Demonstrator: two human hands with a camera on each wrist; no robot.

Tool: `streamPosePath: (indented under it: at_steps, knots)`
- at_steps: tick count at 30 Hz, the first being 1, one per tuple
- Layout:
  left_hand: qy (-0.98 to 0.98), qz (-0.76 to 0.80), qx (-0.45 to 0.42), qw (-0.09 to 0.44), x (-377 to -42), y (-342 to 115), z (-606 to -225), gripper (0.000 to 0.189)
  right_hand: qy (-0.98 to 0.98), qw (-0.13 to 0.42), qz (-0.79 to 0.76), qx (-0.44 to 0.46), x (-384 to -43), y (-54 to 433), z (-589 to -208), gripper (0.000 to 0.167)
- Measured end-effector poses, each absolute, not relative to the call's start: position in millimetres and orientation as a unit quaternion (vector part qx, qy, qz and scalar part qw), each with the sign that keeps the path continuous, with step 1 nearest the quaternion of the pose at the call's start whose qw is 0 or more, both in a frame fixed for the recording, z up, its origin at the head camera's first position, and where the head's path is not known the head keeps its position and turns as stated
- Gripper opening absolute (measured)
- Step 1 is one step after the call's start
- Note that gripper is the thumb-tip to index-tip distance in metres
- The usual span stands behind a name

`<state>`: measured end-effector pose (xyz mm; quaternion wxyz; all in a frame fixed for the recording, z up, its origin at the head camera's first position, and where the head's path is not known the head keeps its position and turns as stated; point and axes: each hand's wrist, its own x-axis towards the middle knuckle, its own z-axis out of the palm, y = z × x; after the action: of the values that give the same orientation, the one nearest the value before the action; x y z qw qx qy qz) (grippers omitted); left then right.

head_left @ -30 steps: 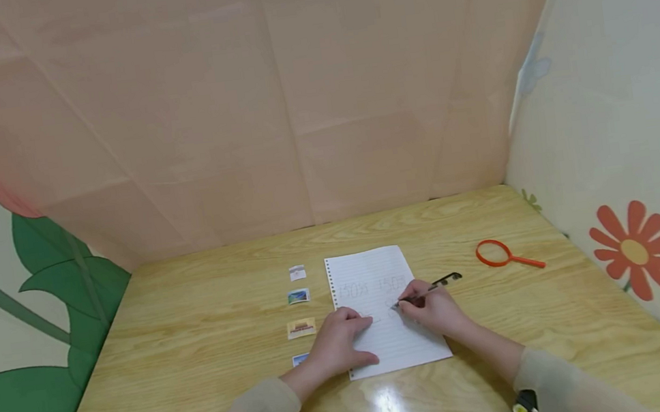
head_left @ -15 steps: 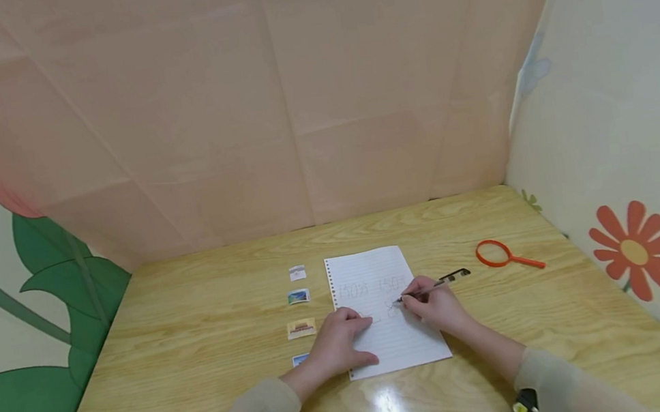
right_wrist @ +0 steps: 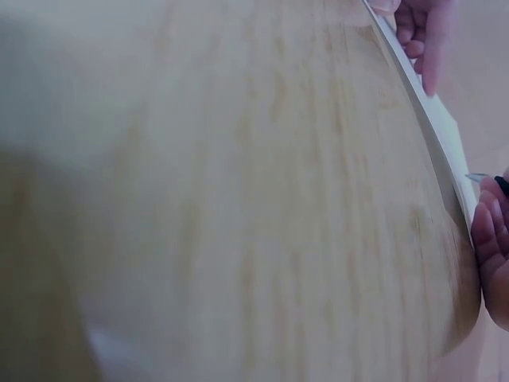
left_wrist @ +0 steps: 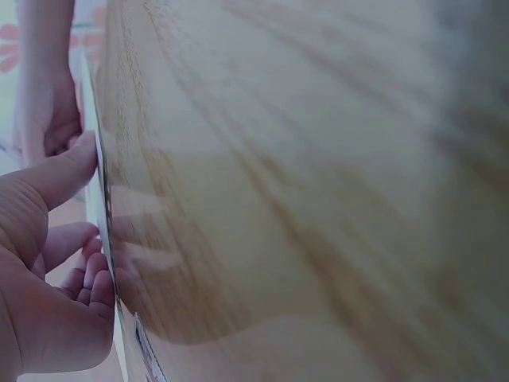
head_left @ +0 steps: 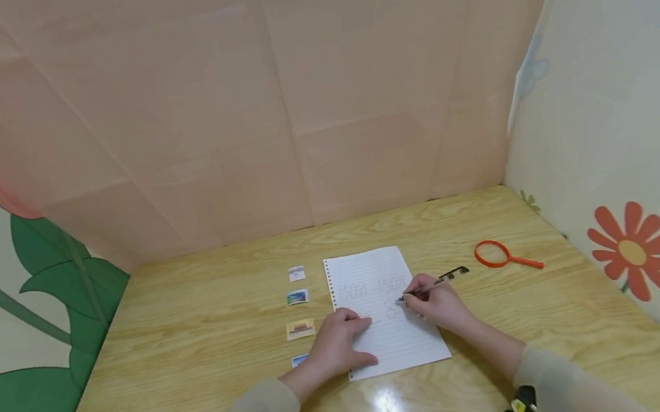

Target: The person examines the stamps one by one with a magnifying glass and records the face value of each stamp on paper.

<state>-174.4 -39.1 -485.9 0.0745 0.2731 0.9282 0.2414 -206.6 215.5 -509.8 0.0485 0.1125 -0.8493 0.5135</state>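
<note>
A ruled sheet of paper (head_left: pixel 394 353) with punched holes down its left edge lies on the table. My left hand (head_left: pixel 340 342) rests on the sheet's left side, thumb and index finger spread apart. My right hand (head_left: pixel 441 308) pinches a pen (head_left: pixel 454 273), whose tip is at the paper right of a small looped mark like an 8. Faint handwritten figures run across the sheet above that mark. In the left wrist view, the left hand (left_wrist: pixel 52 270) lies along the paper's edge. The right wrist view catches the pen tip (right_wrist: pixel 475 177) just over the sheet.
Several small picture stamps (head_left: pixel 300 328) form a column left of the paper; the nearest is partly hidden by the left hand. A red magnifying glass (head_left: pixel 525 262) lies on the wooden table (head_left: pixel 209 331) to the right. Walls stand behind and at the sides.
The right hand has shifted slightly right, and the pen leans further right. The mark under the right-hand writing now shows as an 8-like shape. The left hand has stayed in place.
</note>
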Motion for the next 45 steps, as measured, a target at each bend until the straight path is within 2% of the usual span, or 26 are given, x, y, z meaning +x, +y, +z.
streamPosePath:
  at_steps: [10, 32, 45]
  knots:
    - [0.928, 0.239, 0.279, 0.067, -175, -40, -488, 0.07, -0.859, 0.047, 0.499, 0.102, -207, 214, -509, 0.005]
    - [0.925, 0.241, 0.287, 0.06, -175, -41, -488, 0.069, -0.872, 0.031, 0.46, 0.166, -198, 222, -508, 0.01]
    - [0.924, 0.238, 0.294, 0.058, -175, -41, -488, 0.068, -0.877, 0.062, 0.459, 0.13, -205, 223, -509, 0.009]
